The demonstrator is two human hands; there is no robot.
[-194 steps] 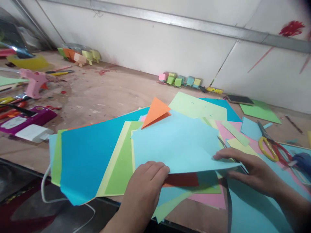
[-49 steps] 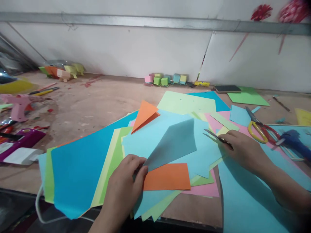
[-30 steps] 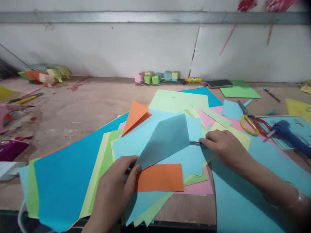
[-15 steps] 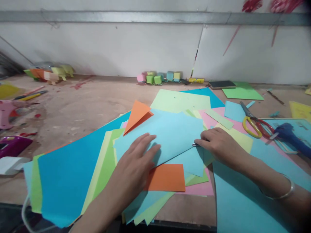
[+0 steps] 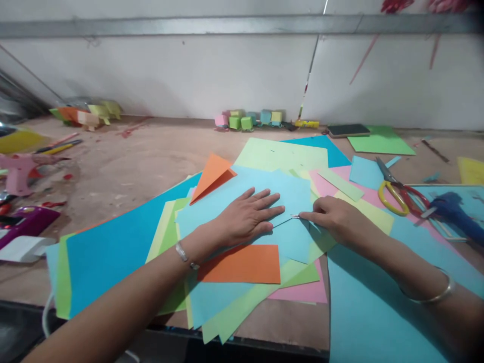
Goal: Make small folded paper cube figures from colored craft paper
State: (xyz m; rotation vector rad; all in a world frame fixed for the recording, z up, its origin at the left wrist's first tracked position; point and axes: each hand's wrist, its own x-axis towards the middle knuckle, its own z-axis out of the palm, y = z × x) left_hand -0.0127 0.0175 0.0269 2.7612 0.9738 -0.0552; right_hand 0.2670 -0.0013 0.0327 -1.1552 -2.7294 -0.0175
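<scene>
Clock face centred on the light-blue sheet (image 5: 295,194), read left to right. At 10 o'clock, far back: clear plastic (image 5: 81,101) behind small paper models (image 5: 101,113); cannot tell whether it contains any of them. Nearer, toward 11: orange folded paper (image 5: 212,176). Centre: sheet lies on the paper pile (image 5: 242,302); left hand (image 5: 249,217) flat on it, palm down, fingers spread, gripping nothing. Orange rectangle (image 5: 245,264) at 6, below that hand. Slim metal tool (image 5: 295,216) at 3, tip at a dark paper edge; right hand (image 5: 333,218) pinches it, fingers curled, most of it hidden. Judged step: steadying the sheet while the tool works at that edge. Next move probably calls for firm palm pressure, small controlled tool strokes. Farther out at 3: scissors (image 5: 387,174), then pale-rimmed blue panel (image 5: 431,191); tray or flat board, cannot tell.
</scene>
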